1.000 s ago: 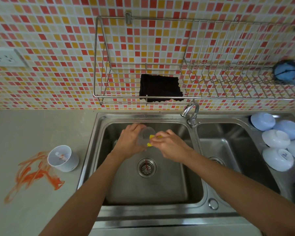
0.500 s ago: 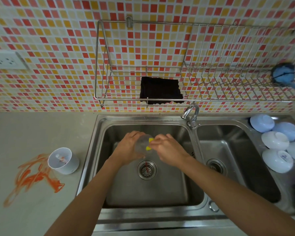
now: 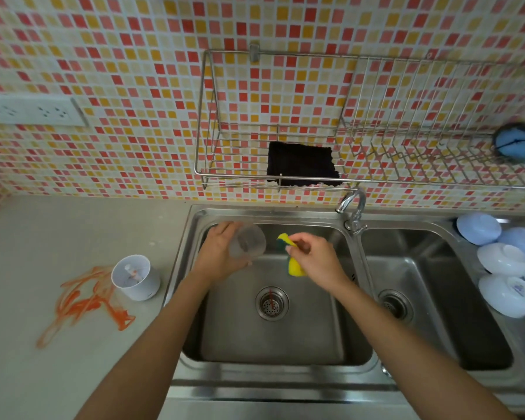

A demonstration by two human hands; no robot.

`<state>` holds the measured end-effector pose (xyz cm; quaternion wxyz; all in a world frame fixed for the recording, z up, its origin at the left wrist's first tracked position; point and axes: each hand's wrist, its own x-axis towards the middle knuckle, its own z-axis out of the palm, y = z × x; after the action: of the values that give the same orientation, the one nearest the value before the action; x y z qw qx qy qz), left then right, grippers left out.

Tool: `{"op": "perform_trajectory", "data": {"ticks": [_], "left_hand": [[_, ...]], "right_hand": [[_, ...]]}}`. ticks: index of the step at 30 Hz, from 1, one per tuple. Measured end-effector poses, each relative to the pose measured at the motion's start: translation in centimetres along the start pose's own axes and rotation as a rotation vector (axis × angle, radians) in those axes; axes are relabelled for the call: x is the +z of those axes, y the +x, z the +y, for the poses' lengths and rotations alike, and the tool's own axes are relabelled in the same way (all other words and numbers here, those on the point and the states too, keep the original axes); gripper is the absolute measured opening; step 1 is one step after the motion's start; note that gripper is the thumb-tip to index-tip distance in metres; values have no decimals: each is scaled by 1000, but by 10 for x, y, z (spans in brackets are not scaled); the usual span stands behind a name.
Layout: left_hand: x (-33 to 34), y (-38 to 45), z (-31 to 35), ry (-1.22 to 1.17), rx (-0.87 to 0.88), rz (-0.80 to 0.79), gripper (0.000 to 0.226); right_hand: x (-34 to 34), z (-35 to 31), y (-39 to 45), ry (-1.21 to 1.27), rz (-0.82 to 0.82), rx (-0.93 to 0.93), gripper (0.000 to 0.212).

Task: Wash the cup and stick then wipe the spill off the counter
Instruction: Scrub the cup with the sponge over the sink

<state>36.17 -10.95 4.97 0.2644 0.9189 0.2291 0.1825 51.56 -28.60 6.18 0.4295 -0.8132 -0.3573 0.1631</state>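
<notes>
The tiled wall [image 3: 118, 71] fills the upper half, with a socket strip [image 3: 31, 112] at its left and a wire rack [image 3: 376, 125] fixed above the sink. A black cloth [image 3: 302, 163] hangs over the rack's front rail, and a blue brush [image 3: 517, 145] sits at its right end.

Below lies the grey desk [image 3: 43, 237], and set into it the double steel sink [image 3: 191, 225], a tap [image 3: 352, 204] standing between the two basins. Both arms reach into the left basin, above its drain [image 3: 271, 303].

On the desk left of the sink spreads the orange spill [image 3: 85, 301], well apart from the hands. A white cup [image 3: 135, 277] stands upright at the spill's right edge, near the sink rim (something small lies inside, too blurred to name). Overturned bowls [image 3: 503, 268] are stacked on the ledge right of the sink.

The left hand [image 3: 221, 256] grips a clear cup [image 3: 247, 241] over the left basin, fingers curled round its side, mouth tilted toward the right hand. The right hand [image 3: 312, 256] pinches a yellow-green sponge [image 3: 291, 256], just beside the clear cup but apart from it.
</notes>
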Motion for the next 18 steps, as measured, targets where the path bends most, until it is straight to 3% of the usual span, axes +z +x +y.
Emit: {"op": "perform_trajectory", "data": {"ticks": [4,11,15,18], "left_hand": [[-14,-3,-1,10,-12,42,83],[-26,-6,-1,2,-25,48,85],[-33,-2,-7,-19,-44,34,88],[-39,2,-8,-35,-61,41,88]], "right_hand": [[2,-17,2,193,5,80,12],[-15,-99,36,382,112,-68,11],[-18,-141,70,425,249,-128,3],[-10,-156,98,324,317,-111,18]]}}
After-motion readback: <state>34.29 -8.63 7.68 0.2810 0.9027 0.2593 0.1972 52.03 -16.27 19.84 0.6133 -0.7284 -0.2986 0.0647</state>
